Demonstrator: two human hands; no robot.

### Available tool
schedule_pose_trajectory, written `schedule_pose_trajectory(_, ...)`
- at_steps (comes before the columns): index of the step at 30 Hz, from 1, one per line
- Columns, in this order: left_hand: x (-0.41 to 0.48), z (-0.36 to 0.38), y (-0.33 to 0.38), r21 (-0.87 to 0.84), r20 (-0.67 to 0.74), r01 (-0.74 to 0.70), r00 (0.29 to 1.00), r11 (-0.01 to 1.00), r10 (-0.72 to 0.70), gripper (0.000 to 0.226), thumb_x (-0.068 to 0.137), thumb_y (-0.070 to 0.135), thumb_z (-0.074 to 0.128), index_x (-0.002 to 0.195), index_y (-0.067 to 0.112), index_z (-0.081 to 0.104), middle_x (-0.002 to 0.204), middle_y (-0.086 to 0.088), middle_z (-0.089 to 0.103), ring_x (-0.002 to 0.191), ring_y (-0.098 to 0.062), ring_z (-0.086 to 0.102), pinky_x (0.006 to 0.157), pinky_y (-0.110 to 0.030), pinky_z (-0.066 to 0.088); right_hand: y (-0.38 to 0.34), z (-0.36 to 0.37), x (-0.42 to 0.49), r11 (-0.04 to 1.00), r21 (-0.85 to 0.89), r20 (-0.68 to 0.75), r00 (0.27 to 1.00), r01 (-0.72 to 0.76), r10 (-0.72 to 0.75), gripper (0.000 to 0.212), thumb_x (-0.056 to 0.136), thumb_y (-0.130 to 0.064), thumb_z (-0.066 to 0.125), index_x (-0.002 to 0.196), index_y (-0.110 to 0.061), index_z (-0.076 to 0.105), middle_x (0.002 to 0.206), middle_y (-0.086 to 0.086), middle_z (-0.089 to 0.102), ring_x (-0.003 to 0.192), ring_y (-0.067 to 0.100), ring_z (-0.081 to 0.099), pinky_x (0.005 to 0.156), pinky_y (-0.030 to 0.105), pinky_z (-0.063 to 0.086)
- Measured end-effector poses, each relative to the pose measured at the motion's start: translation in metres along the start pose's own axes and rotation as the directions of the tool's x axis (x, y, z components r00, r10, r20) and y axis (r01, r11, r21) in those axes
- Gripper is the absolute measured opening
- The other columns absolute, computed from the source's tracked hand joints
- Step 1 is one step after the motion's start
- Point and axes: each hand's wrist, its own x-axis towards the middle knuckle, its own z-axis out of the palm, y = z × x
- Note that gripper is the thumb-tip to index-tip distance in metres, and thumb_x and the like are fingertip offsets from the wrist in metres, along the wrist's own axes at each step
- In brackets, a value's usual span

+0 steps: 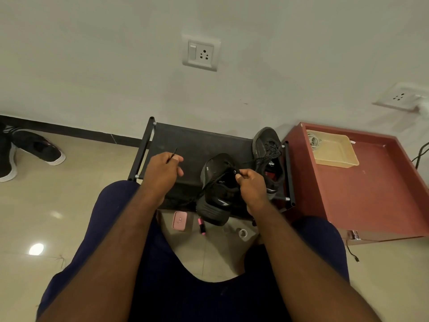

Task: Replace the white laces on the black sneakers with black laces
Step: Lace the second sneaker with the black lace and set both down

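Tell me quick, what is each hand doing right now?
Left hand: pinching the black lace tip.
Right hand: pinching the black lace at the near sneaker.

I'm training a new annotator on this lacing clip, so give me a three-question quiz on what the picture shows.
1. True or false: the left hand pinches the tip of the black lace.
2. What colour is the lacing on the far sneaker? A white, B black, C red.
3. Fill in: ___ sneakers rest on the black rack.
Key: 1 true; 2 B; 3 two.
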Motion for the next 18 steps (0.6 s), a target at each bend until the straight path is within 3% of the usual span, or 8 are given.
schedule_pose_trajectory(4,-0.002,-0.007,0.005,-0.324,0.061,0.089,0.995,0.942,-0.073,0.026,0.106,0.025,0.039,0.106,0.016,0.063,0.073,-0.001,0.057,0.057,-0.007,0.045,0.051,-0.021,0.036,0.001,-0.001,0.004,0.996,-0.072,-0.017,0.999,0.046,-0.047,0.012,0.096,-0.01,0.062,0.103,-0.015,0.071,0.091,-0.002,0.072,0.09,0.014,0.069,0.087,0.037,0.058)
schedule_pose_trajectory(7,-0.005,-0.006,0.018,-0.488,0.063,0.026,0.998,0.873,0.006,0.026,0.107,0.021,0.035,0.108,0.017,0.061,0.074,0.001,0.062,0.065,-0.009,0.055,0.058,-0.023,0.044,0.001,0.002,0.006,0.988,-0.149,-0.081,0.996,0.028,-0.041,0.015,0.098,-0.013,0.057,0.094,-0.021,0.069,0.089,-0.003,0.071,0.087,0.014,0.068,0.088,0.044,0.059)
schedule_pose_trajectory(10,-0.004,-0.006,0.021,-0.45,-0.003,-0.04,0.999,0.892,0.043,0.024,0.107,0.02,0.036,0.111,0.018,0.059,0.079,0.001,0.066,0.067,-0.009,0.057,0.059,-0.023,0.045,-0.002,0.0,0.01,0.982,-0.187,-0.093,0.995,0.01,-0.028,0.015,0.097,-0.018,0.055,0.091,-0.023,0.068,0.092,-0.002,0.072,0.088,0.018,0.068,0.086,0.049,0.059)
schedule_pose_trajectory(12,-0.001,-0.006,0.013,-0.377,-0.031,-0.017,0.999,0.926,0.006,0.023,0.106,0.02,0.037,0.113,0.016,0.059,0.079,0.001,0.066,0.062,-0.008,0.052,0.055,-0.022,0.04,-0.006,-0.002,0.006,0.945,-0.316,0.015,0.996,0.087,-0.087,0.011,0.096,-0.023,0.061,0.105,-0.021,0.068,0.102,-0.003,0.071,0.096,0.016,0.066,0.091,0.042,0.056)
schedule_pose_trajectory(14,0.001,-0.006,0.003,-0.356,-0.053,0.023,0.998,0.934,-0.045,0.024,0.106,0.019,0.039,0.115,0.015,0.06,0.08,0.0,0.066,0.059,-0.007,0.049,0.052,-0.02,0.038,-0.008,-0.002,0.001,0.899,-0.402,0.119,0.983,0.177,-0.14,0.026,0.093,-0.025,0.066,0.119,-0.022,0.065,0.112,-0.003,0.069,0.105,0.015,0.064,0.095,0.037,0.053)
schedule_pose_trajectory(18,0.006,-0.007,-0.004,-0.332,-0.08,-0.012,0.997,0.943,-0.015,0.023,0.104,0.021,0.044,0.116,0.018,0.063,0.083,-0.001,0.068,0.062,-0.008,0.053,0.054,-0.021,0.042,-0.007,-0.002,-0.002,0.864,-0.452,0.184,0.971,0.219,-0.15,0.034,0.093,-0.018,0.063,0.127,-0.021,0.062,0.123,0.0,0.067,0.115,0.017,0.061,0.101,0.035,0.05)
